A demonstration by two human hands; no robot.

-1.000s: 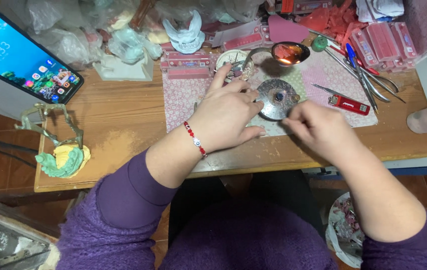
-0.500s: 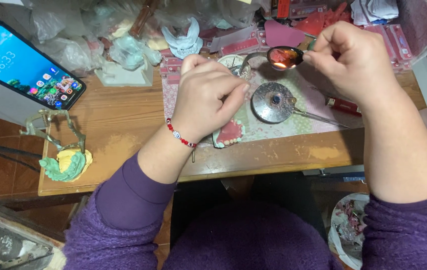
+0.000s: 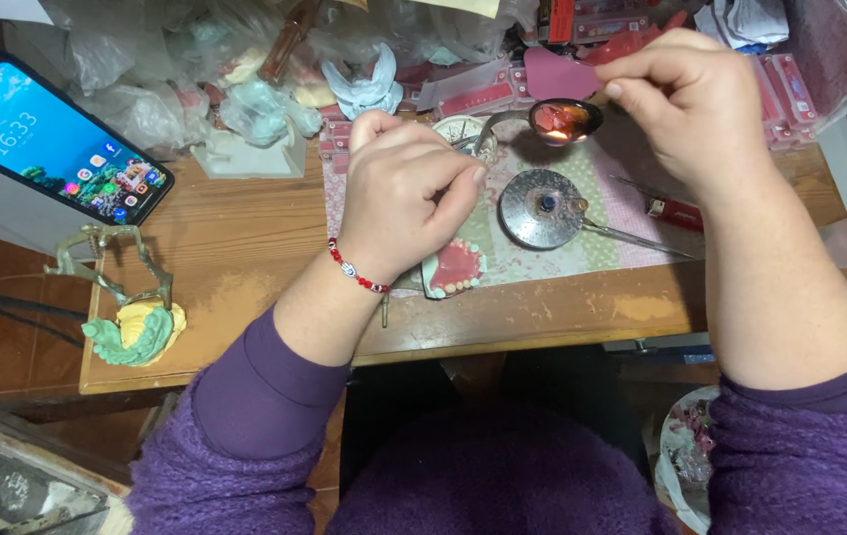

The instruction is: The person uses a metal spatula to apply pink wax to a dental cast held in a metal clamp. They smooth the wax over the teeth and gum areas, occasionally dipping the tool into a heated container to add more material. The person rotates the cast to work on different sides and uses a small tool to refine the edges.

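Head view: metal spoon (image 3: 564, 120) holds glowing red melted wax.

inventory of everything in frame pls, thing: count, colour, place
denture model: 1, pink base with pale teeth, on the mat under the left hand
spoon: 1, metal, bowl holds glowing red melt, back of the mat
round metal burner: 1, grey, mid mat
patterned mat: 1, pink and green, on the table
wooden table: 1, brown
metal tool: 1, silver, right of the burner
lighter: 1, red, right part of the mat
pink wax sheet: 1, pinched in the right fingers
phone: 1, screen lit blue, far left
articulator with casts: 1, brass, green and yellow, left table edge
white cast: 1, back of the table
left hand: 1, red bead bracelet, over the denture
right hand: 1, raised by the spoon
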